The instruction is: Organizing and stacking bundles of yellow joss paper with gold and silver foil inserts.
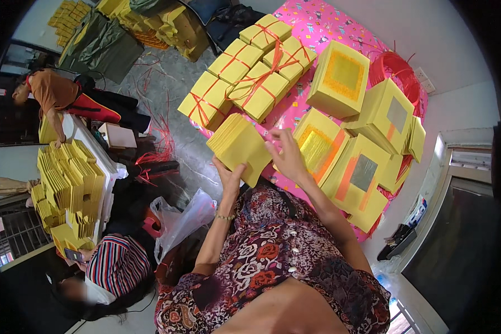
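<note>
Stack of yellow paper sheets [240, 146] is gripped from below by the left hand [229, 177] and steadied at its right edge by the right hand [287, 156], above the pink patterned cloth [317, 25], near tied yellow bundles [250, 69].

Both hands hold a yellow paper stack [240, 146]: left hand [230, 177] under it, right hand [286, 156] at three o'clock. Tied yellow bundles [249, 72] lie at twelve o'clock on the pink cloth [323, 25].
</note>
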`<state>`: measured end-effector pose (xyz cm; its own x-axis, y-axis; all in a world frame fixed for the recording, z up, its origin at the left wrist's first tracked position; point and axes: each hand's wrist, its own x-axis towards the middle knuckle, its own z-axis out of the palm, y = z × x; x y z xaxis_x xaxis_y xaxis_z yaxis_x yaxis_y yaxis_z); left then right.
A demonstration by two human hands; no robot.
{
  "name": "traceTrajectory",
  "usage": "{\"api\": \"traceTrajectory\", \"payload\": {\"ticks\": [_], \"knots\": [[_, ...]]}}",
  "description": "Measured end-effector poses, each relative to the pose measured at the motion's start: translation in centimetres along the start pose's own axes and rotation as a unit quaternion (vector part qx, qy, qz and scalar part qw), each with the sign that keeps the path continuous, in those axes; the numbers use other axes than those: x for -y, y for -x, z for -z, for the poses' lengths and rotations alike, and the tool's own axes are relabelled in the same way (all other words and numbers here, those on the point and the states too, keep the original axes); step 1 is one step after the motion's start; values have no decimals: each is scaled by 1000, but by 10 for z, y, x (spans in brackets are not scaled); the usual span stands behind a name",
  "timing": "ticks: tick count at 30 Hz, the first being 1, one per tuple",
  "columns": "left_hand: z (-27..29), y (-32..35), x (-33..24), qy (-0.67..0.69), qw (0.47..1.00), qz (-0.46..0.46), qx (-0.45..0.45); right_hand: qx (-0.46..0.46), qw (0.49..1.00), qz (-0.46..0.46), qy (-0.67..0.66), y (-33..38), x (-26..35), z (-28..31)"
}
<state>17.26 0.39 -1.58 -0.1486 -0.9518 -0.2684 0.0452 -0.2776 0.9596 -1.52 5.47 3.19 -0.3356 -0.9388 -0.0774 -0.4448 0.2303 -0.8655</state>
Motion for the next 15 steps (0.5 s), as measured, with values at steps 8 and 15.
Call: {"api": "traceTrajectory", "payload": {"ticks": [8,15], "knots": [[-50,11,-38,-130,936,-258,203,-73,937,20,-341,12,-14,34],[-114,10,-39,-132,875,-322,337,-146,870,-38,-469,47,-56,80]]}}
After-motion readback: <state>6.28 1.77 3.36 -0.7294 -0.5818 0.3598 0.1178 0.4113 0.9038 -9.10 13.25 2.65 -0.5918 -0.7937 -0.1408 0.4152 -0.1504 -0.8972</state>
